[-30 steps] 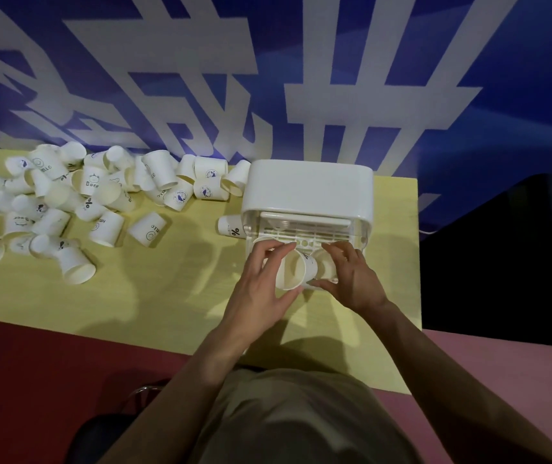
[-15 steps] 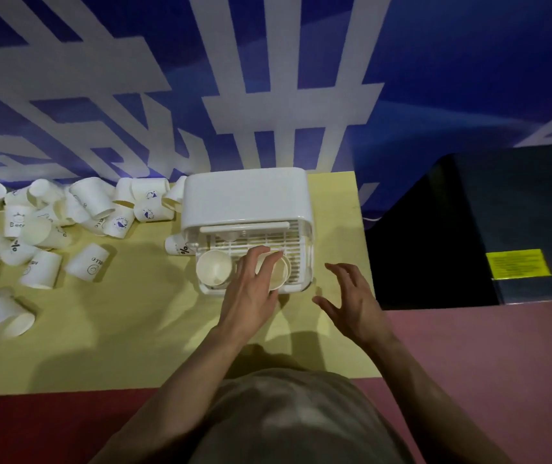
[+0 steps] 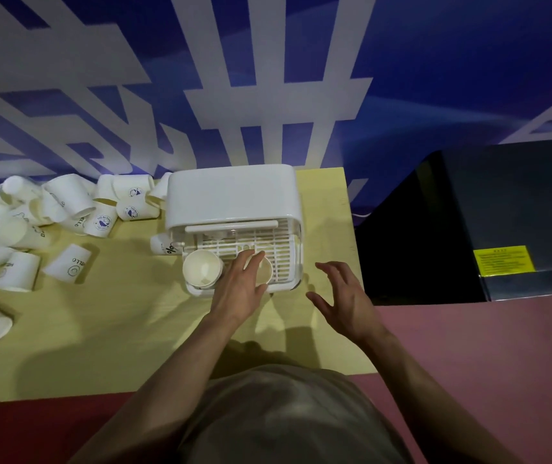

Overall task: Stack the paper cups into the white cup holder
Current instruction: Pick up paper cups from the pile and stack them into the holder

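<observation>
The white cup holder (image 3: 233, 195) stands on the yellow table (image 3: 107, 333), its slatted tray open toward me. One paper cup (image 3: 202, 267) sits mouth-up at the tray's front left. A second cup (image 3: 264, 270) stands beside it, and my left hand (image 3: 239, 289) rests on its rim with fingers laid over the top, hiding most of it. My right hand (image 3: 343, 301) hovers open just right of the holder's front corner, fingers spread, touching nothing. Several loose paper cups (image 3: 67, 216) lie in a heap at the table's left.
One printed cup (image 3: 164, 244) lies against the holder's left side. A black box (image 3: 502, 222) with a yellow label stands right of the table. A blue and white wall rises behind. The pink floor shows below the table's front edge.
Both hands were at the cups in the tray a second ago; my right hand has since drawn back to the right and opened. My left hand stays on the right cup. The view shifted right.
</observation>
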A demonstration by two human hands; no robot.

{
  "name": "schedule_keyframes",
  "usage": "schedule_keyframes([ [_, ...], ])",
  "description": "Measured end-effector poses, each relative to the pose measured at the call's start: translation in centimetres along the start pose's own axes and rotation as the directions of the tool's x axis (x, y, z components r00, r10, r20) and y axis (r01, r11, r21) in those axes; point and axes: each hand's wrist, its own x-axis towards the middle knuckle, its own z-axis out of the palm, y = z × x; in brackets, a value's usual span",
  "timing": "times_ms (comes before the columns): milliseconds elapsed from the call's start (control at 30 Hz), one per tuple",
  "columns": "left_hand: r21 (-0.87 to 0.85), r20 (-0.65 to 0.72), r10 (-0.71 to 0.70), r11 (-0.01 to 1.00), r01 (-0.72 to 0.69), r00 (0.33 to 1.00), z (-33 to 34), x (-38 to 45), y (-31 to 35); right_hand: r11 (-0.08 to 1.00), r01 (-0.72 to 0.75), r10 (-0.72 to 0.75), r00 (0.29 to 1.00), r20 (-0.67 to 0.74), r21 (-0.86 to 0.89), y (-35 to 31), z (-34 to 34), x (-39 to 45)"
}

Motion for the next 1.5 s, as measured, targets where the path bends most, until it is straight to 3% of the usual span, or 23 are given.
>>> schedule_keyframes([
  [267, -0.077, -0.041, 0.044, 0.996, -0.047, 0.998, 0.3, -1.4, -1.5, 0.999, 0.041, -0.041, 0.999, 0.002, -0.002, -1.7, 0.4, 1.3],
  [567, -0.344, -0.118, 0.186, 0.914, -0.216, 0.975, -3.8, -8.2, -4.6, 0.989, 0.142, -0.140, 0.990, -0.025, 0.053, -7.0, 1.2, 1.7],
  [767, -0.410, -0.191, 0.021, 0.907, -0.099, 0.981, -6.8, -13.2, -10.7, 0.936, 0.332, -0.333, 0.943, -0.011, 0.120, -13.8, 4.0, 2.1],
  [900, -0.435, -0.230, -0.129, 0.900, 0.016, 0.965, -8.2, -15.6, -16.8, 0.918, 0.376, -0.382, 0.923, 0.032, 0.128, -18.9, 7.8, 3.1],
  [1033, -0.415, -0.239, -0.150, 0.909, 0.039, 0.960, -9.9, -16.4, -23.6, 0.907, 0.407, -0.415, 0.907, 0.067, 0.107, -24.0, 12.1, 4.7],
  [1300, -0.338, -0.304, -0.263, 0.929, 0.154, 0.916, -14.3, -12.1, -37.2, 0.965, 0.262, -0.263, 0.963, 0.056, 0.025, -31.1, 19.4, 7.3],
  [1500, -0.314, -0.157, -0.257, 0.928, 0.199, 0.954, -14.9, -6.7, -42.7, 0.978, 0.182, -0.183, 0.983, 0.006, -0.105, -33.7, 21.6, 8.9],
])
